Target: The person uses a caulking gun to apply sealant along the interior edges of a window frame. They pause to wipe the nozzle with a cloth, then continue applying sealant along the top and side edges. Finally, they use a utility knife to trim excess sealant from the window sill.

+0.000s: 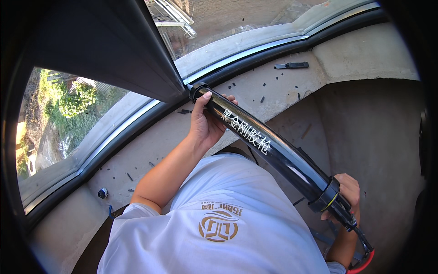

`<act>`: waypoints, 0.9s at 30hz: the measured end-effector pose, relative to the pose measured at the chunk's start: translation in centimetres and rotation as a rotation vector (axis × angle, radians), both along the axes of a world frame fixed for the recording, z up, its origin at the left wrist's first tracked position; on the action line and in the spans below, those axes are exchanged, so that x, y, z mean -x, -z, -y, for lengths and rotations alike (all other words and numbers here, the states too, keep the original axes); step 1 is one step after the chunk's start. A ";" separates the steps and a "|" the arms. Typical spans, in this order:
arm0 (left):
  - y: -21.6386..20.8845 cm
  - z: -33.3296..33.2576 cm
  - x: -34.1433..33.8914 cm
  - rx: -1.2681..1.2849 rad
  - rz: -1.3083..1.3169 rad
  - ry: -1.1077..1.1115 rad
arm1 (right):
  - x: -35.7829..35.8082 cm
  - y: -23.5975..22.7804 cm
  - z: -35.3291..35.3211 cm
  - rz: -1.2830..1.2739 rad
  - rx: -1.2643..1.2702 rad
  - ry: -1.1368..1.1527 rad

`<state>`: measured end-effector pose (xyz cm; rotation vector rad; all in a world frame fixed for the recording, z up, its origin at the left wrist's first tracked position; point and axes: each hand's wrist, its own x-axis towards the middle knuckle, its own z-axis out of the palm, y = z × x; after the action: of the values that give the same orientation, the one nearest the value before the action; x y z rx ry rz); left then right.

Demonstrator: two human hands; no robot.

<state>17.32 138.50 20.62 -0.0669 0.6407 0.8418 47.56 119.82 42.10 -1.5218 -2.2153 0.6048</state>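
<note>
A long black caulking gun (273,142) lies slantwise across my front, its tube printed with white characters. My left hand (206,119) is wrapped round the tube near the front cap, thumb on top. At the rear collar my right hand (347,192) grips the handle end, mostly behind the gun. A red hose (365,264) runs from the back end. The nozzle tip (188,86) meets the lower corner of a dark window post (157,77), beside the black frame strip (237,72); whether it touches cannot be made out.
A utility knife (292,65) lies on the concrete sill (351,52), with several small black scraps around it. More scraps and a small dark-and-white object (103,192) lie on the left sill. Curved glass panes stand beyond the frame, with the ground far below outside.
</note>
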 end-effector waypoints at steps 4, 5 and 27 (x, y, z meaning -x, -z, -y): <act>0.2 -0.1 0.0 -0.002 0.013 0.008 | 0.4 -0.2 0.0 0.015 0.004 0.006; 0.2 -0.1 -0.1 -0.003 0.017 0.010 | 0.5 -0.3 0.0 0.023 0.005 0.005; 1.6 -1.7 -3.2 -0.019 0.102 0.035 | -1.0 -0.6 -0.4 0.073 0.006 0.035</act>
<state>20.52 140.18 19.02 -0.0809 0.5364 0.8049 48.53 120.20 42.72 -1.6062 -2.2367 0.5541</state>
